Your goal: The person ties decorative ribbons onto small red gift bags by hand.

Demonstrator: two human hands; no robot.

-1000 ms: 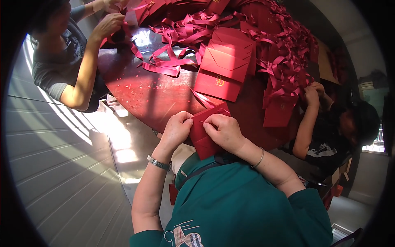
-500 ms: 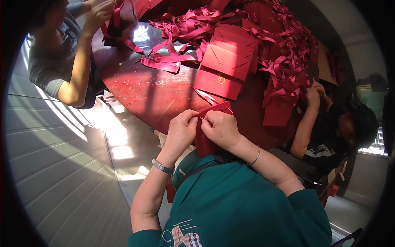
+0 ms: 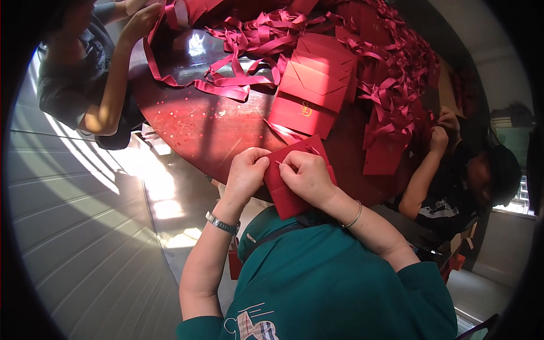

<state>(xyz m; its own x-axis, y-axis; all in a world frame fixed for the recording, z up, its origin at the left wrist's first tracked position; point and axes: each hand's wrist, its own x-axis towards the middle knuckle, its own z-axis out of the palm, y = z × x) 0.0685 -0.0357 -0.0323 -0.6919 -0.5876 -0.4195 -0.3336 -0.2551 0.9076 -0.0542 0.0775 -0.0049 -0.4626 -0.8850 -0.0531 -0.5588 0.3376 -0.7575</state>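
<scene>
My left hand [image 3: 247,174] is closed on the left edge of a small red paper bag [image 3: 288,199], thumb and fingers pinching it. The bag is tilted just above my lap at the table's near edge. My right hand [image 3: 309,180] lies over the bag's face, its fingers curled into a pinch. A thin pale tip pokes out from those fingers; what it belongs to is hidden. Just beyond, a fanned stack of red paper bags [image 3: 303,116] with a gold emblem lies on the dark red table [image 3: 198,133].
Dark pink ribbons [image 3: 229,88] lie loose on the table. At the right is a heap of ribboned red bags [image 3: 391,96]. A person [image 3: 107,96] at the left handles a ribbon; another person [image 3: 436,187] at the right works at the heap.
The bag in my hands has turned and shows more of its face. My left hand has shifted slightly left. The person at the left has drawn a ribbon further left.
</scene>
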